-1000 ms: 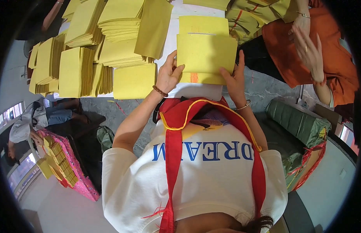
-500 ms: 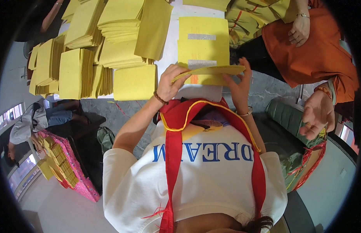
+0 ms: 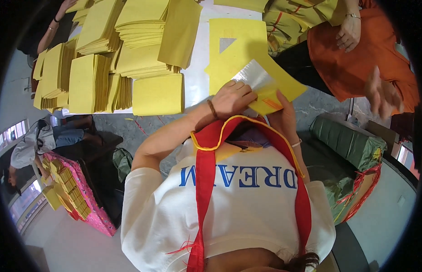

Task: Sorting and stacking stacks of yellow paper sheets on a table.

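Observation:
A yellow paper sheet (image 3: 283, 84) with a silver foil patch (image 3: 254, 75) lies turned at an angle over other yellow paper (image 3: 240, 29) on the table's near edge. My left hand (image 3: 233, 97) is closed at its lower left edge, fingers bent beside the foil. At the near right corner, by an orange print, my right hand (image 3: 284, 119) grips the same sheet, one digit pointing up along the edge; its other fingers are partly hidden. On the paper below, a grey triangle of foil (image 3: 226, 44) shows.
Piles of yellow paper (image 3: 88, 84) cover the left of the white table (image 3: 192, 86). Tied yellow bundles (image 3: 288, 22) lie at far right, beside a person in orange (image 3: 351, 59). Dark green wrapped packages (image 3: 347, 143) stand to my right. Another person (image 3: 34, 145) is at left by a pink box (image 3: 90, 195).
The sheet, raised edge-on between my hands before, is now tilted down flat and turned, showing its foil. My left hand moved right, my right hand nearer me. The co-worker's hand at right moved up.

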`<state>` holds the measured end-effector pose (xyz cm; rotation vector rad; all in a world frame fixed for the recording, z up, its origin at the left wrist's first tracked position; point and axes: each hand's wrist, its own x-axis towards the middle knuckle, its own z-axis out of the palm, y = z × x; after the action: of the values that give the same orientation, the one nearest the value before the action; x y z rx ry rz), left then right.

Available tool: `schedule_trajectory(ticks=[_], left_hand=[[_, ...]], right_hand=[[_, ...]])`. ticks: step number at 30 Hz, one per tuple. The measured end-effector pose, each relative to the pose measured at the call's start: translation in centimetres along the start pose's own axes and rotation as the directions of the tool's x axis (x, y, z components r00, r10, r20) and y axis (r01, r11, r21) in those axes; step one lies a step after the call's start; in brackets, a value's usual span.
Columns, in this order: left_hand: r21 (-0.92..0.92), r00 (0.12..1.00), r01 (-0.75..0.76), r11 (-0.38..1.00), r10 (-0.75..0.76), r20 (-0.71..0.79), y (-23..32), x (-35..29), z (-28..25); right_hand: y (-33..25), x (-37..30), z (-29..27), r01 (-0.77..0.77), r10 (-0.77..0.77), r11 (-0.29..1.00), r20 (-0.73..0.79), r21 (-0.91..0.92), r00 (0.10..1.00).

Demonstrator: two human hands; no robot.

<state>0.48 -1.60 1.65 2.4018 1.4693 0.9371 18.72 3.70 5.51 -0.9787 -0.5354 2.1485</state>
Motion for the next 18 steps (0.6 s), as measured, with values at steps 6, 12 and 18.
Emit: schedule_trajectory(ticks=[6,12,18], left_hand=[[-0.049,0.968,0.132,0.990,-0.139,-0.209,-4.8,0.9,-0.9],[-0.864,0.539,0.190,0.466,-0.785,-0.305,-8.4,2.0,-2.9],[-0.969,0.770,0.215,0.122,-0.631,0.091,-8.3,0.4,-5.3]], right_hand=[[0.4,0.9,-0.7,0.106,-0.115,0.990,-0.100,-0.090,0.988],[-1.3,1.4,-2.2,0.228,-0.199,0.923,0.124,-0.310,0.972],[-1.8,3.7,-3.7,0.361,-0.289,0.778,0.217,-0.514,0.933]])
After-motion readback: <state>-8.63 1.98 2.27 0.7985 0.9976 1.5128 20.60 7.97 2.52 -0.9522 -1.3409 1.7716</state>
